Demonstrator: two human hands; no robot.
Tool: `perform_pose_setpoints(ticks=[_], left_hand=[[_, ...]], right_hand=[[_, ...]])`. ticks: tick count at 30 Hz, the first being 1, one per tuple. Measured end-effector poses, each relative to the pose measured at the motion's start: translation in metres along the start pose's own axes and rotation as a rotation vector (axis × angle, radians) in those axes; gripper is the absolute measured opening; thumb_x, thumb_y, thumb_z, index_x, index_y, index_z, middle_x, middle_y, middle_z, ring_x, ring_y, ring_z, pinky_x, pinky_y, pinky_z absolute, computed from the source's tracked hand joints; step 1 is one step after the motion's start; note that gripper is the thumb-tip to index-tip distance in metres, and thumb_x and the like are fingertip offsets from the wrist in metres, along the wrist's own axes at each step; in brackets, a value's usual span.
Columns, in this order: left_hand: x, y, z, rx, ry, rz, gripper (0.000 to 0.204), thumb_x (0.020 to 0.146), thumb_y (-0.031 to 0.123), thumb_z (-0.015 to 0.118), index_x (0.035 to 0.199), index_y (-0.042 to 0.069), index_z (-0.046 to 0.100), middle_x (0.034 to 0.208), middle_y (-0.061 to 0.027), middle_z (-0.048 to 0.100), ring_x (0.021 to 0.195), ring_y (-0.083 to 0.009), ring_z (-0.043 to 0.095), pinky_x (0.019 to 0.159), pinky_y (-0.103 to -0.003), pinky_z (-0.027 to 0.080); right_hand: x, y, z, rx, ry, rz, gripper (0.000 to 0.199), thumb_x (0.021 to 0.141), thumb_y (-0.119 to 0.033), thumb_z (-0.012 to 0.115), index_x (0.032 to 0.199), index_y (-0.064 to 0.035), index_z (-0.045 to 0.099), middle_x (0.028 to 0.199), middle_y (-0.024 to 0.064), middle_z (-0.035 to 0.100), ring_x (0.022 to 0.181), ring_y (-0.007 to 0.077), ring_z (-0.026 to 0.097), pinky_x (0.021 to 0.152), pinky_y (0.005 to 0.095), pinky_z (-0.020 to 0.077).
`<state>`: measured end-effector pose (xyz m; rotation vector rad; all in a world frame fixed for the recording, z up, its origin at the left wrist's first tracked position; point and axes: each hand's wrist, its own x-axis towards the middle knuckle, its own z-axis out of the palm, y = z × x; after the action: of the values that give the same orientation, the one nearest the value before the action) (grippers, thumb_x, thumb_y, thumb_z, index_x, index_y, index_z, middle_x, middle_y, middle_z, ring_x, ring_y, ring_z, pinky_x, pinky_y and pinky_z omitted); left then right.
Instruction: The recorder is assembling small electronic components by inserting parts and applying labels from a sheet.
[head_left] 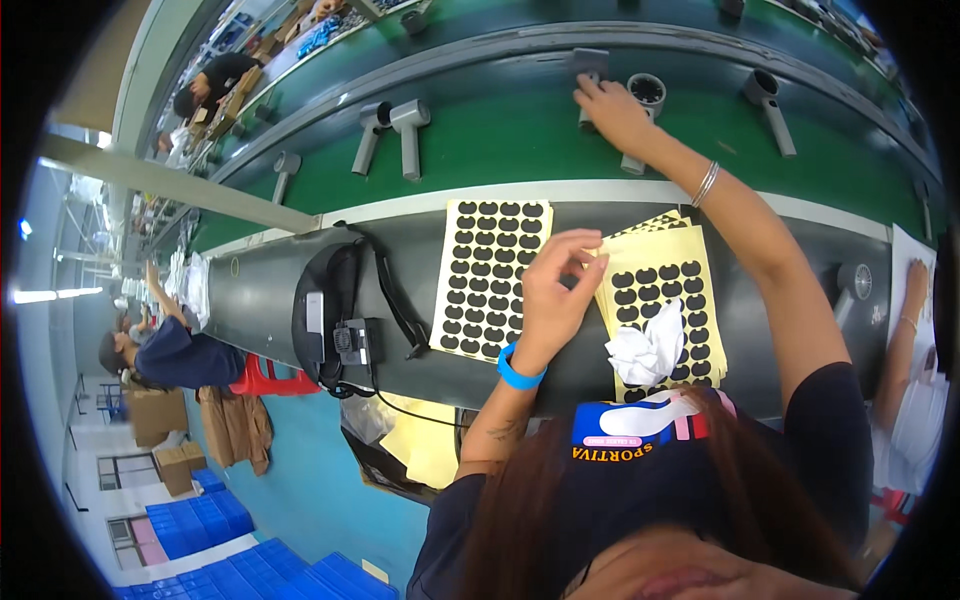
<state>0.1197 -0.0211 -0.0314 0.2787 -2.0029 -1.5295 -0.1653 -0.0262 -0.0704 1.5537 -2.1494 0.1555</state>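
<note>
On the green conveyor at the far side, my right hand (612, 108) has its fingers closed round the upper handle of a grey hair dryer (590, 60). Right beside that hand stands another grey dryer (647, 92), its round dark opening showing. My left hand (556, 290) hovers between two lots of yellow sticker sheets, thumb and fingertips pinched together; what they hold, if anything, is too small to make out. To its left lies a sheet of black stickers (487, 275). To its right is a stack of similar sheets (700, 262), topped by a crumpled white paper (650, 345).
More grey dryers (409, 135) lie along the conveyor, one (770, 112) to the right. A black strapped pouch with a cabled device (352, 342) sits left on the dark bench. Below is a bin with yellow sheets (420, 440). Co-workers (190, 350) sit on both sides.
</note>
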Motion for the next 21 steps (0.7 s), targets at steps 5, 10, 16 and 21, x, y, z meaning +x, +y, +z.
perform_pose_setpoints(ticks=[5,10,16,21], left_hand=[[-0.019,-0.018,-0.010,0.127,-0.119,-0.077,0.020,0.080,0.004,0.067,0.099,0.001,0.063,0.106,-0.0122,0.063,0.081,-0.0199,0.063,0.064,-0.027,0.051],[-0.002,-0.022,-0.068,0.365,-0.082,-0.202,0.029,0.081,0.003,0.067,0.109,0.004,0.063,0.107,-0.0104,0.064,0.095,-0.0179,0.062,0.071,-0.026,0.052],[0.126,-0.146,-0.235,1.316,0.330,0.204,0.056,0.081,0.030,0.069,0.125,0.003,0.046,0.115,-0.0275,0.051,0.109,-0.0411,0.048,0.093,-0.046,0.038],[0.169,-0.192,-0.255,1.211,0.281,-0.003,0.050,0.083,0.025,0.065,0.123,0.000,0.048,0.106,-0.0238,0.058,0.101,-0.0412,0.053,0.088,-0.047,0.041]], right_hand=[[-0.018,-0.004,-0.028,0.184,0.097,0.024,0.044,0.076,0.004,0.056,0.119,-0.0050,0.053,0.130,0.0151,0.048,0.108,0.0322,0.053,0.091,0.0398,0.0442],[-0.090,-0.042,-0.089,0.809,0.045,0.262,0.018,0.087,-0.004,0.055,0.104,-0.0002,0.060,0.098,0.0148,0.062,0.086,0.0308,0.061,0.076,0.0377,0.0482],[-0.162,-0.086,-0.130,0.989,-0.198,0.584,0.014,0.082,-0.003,0.063,0.096,0.0005,0.063,0.086,0.0117,0.063,0.073,0.0195,0.062,0.065,0.0276,0.0489],[-0.173,-0.119,-0.126,0.945,-0.185,0.653,0.012,0.079,-0.003,0.067,0.090,-0.0020,0.062,0.086,0.0101,0.056,0.074,0.0219,0.061,0.066,0.0311,0.0484]])
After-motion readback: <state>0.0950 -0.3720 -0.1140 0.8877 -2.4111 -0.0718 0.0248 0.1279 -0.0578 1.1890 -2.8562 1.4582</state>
